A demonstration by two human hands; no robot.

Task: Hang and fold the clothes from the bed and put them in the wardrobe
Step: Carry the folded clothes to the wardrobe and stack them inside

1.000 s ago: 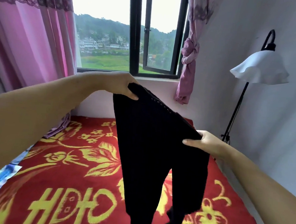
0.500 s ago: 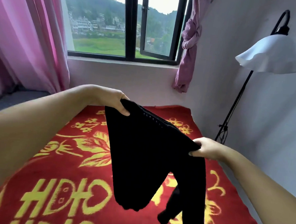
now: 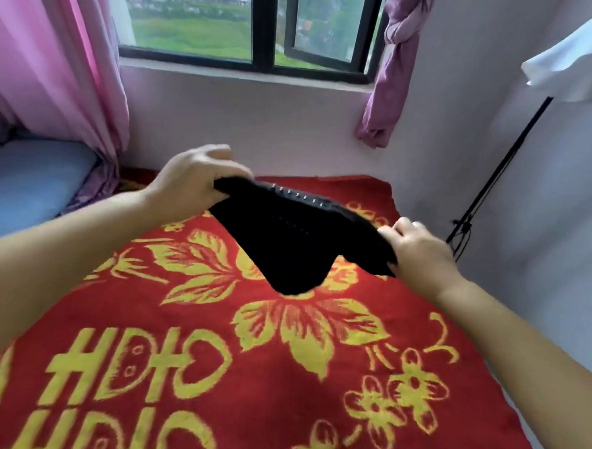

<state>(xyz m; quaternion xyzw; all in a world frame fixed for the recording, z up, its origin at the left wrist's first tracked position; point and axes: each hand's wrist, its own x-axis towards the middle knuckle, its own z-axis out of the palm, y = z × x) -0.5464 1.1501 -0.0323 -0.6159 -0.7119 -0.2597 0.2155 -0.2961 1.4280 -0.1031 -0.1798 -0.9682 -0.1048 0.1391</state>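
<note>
While my left hand [image 3: 190, 179] and right hand [image 3: 415, 247] are each pinching an end of the black garment [image 3: 287, 237], I am holding it stretched crosswise between them, sagging above the red bedspread [image 3: 186, 321], right end nearer me.

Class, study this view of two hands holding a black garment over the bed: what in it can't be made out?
- Black garment, head view: motion blur and bunching hide what kind of clothing it is.
- Left hand and right hand: fingertips buried in the cloth.
- Lamp: shade cut by the right edge.
- Wardrobe: out of frame.
- Blanket: lettering cut off at the bottom.
</note>
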